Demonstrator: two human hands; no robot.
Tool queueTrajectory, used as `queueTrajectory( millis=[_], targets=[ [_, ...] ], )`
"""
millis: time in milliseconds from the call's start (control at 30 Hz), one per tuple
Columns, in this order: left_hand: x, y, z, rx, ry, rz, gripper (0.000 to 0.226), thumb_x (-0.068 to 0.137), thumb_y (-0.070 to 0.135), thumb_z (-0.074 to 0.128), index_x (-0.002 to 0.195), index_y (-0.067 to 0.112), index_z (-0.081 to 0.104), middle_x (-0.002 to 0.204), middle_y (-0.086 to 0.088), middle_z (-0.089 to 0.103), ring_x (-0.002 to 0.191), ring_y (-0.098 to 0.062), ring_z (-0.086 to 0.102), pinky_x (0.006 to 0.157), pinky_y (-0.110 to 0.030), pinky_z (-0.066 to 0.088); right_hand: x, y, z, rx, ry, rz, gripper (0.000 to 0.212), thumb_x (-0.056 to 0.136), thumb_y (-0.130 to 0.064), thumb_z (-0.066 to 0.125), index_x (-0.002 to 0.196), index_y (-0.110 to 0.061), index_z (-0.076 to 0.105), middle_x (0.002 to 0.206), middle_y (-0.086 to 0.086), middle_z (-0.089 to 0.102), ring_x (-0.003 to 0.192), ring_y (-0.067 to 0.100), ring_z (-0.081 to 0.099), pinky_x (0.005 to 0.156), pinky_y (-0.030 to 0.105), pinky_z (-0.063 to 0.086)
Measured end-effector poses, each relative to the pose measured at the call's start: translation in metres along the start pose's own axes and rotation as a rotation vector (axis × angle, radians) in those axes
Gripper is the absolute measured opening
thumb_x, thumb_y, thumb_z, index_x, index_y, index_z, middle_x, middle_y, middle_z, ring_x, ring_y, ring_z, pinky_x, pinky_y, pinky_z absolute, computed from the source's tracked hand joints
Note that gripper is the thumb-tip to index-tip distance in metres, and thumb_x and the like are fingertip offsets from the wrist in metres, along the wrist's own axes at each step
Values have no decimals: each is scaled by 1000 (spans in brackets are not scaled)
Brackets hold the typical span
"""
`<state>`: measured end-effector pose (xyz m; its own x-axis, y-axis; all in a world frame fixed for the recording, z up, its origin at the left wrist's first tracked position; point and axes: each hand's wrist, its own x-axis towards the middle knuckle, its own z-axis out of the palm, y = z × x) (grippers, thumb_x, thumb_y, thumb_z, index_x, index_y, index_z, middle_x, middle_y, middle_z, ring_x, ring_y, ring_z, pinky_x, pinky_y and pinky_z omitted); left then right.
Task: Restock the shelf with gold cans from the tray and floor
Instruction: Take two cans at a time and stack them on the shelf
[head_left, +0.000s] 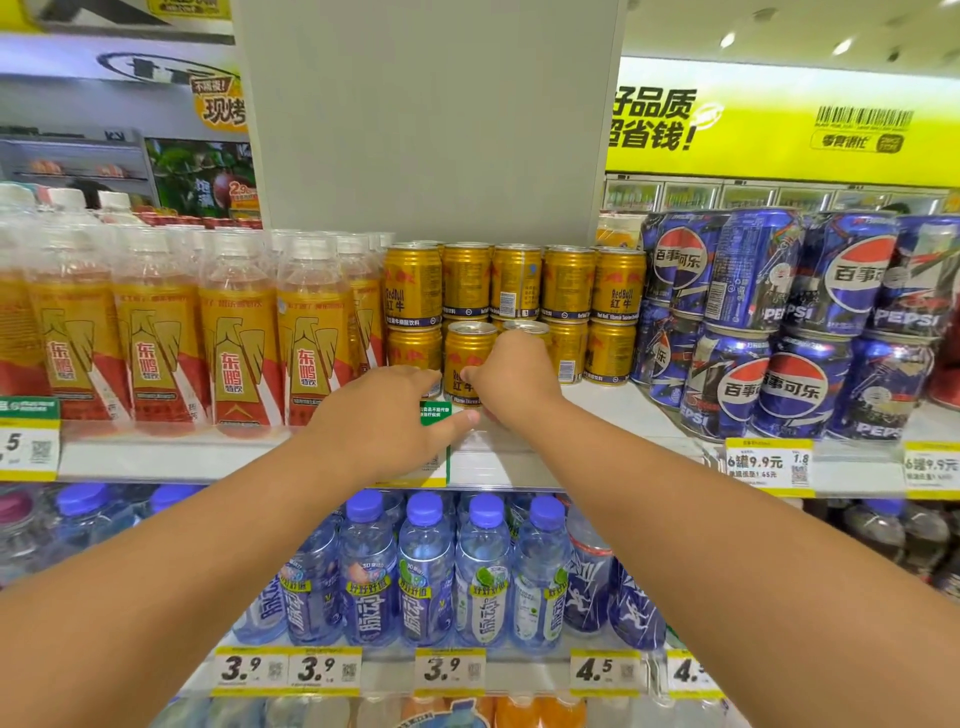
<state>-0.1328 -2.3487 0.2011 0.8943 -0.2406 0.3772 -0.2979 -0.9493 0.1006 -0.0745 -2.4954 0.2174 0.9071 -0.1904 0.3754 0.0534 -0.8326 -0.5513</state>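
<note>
Gold Red Bull cans (517, 283) stand two high at the back of the middle shelf (597, 405). In front of them, one gold can (467, 348) stands upright near the shelf's front edge. My left hand (395, 415) holds its lower left side, with the thumb lying across its base. My right hand (511, 379) is curled over a second gold can (525, 327) just to the right; only its silver top shows. The right thumb touches the front can. No tray or floor is in view.
Orange-labelled bottles (234, 332) fill the shelf to the left of the gold cans. Stacked blue Pepsi cans (779, 332) stand to the right. Blue-capped bottles (426, 571) fill the shelf below, with yellow price tags (449, 670) on its rail. A grey panel (431, 130) rises behind.
</note>
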Motion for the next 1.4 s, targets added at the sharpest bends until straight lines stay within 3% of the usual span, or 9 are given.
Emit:
queueTrajectory(
  millis=[133,400,500,600,700,800,1133,1300,1400],
  targets=[
    [0,0,2,21,4,6,89,80,85,33,144,26,46,141,3,54,127,-18,50,98,-40,49,7,-2,6,18,16,25,28,83,-34,77,74,-16,58,80,6,66,79,28,68,64,32,53],
    [-3,2,0,79,-18,23,87,81,84,33,148,28,41,146,6,49,132,-17,45,100,-40,46,-3,9,2,-30,-41,-130,28,92,-36,63,77,-13,61,73,2,60,73,23,61,55,28,44],
    [-6,0,-2,84,-26,40,86,82,82,36,149,29,39,148,5,47,134,-18,44,101,-40,46,-15,24,-10,-110,-95,-280,27,96,-41,55,99,-18,68,90,2,67,83,22,62,71,36,55],
    [-8,-2,-3,105,-44,74,87,83,80,38,152,26,34,153,1,41,140,-20,36,107,-40,38,-26,36,-29,-269,-140,-410,36,97,-47,51,115,-20,66,113,3,64,106,24,57,86,39,51],
    [-14,-4,-5,145,-44,119,89,84,79,36,154,24,31,158,-4,33,147,-25,24,117,-43,27,-41,43,-45,-373,-260,-437,53,100,-51,43,143,-20,48,148,6,45,138,29,34,111,41,30],
    [-21,-4,-6,194,-20,164,90,85,79,34,155,24,27,160,-6,29,149,-27,21,119,-45,23,-61,47,-53,-430,-335,-371,67,100,-59,32,156,-22,25,164,4,17,151,24,10,120,42,12],
    [-82,4,-3,251,70,240,90,85,78,27,157,25,20,162,-11,22,149,-31,17,120,-47,17,-149,59,-60,-421,-293,-392,74,98,-61,36,158,-21,17,166,2,6,152,19,-1,121,37,5],
    [-131,15,24,195,19,197,102,77,86,14,154,21,30,157,-14,32,146,-33,25,118,-47,24,-189,95,-55,-335,-284,-435,75,98,-58,40,158,-21,16,166,0,5,152,17,-2,120,36,6],
    [-165,26,54,150,-38,110,99,79,85,21,157,25,20,162,-10,22,150,-29,16,121,-45,18,-213,120,-38,-312,-294,-470,74,99,-56,42,158,-19,17,165,2,7,152,19,-1,121,36,5]
  ],
)
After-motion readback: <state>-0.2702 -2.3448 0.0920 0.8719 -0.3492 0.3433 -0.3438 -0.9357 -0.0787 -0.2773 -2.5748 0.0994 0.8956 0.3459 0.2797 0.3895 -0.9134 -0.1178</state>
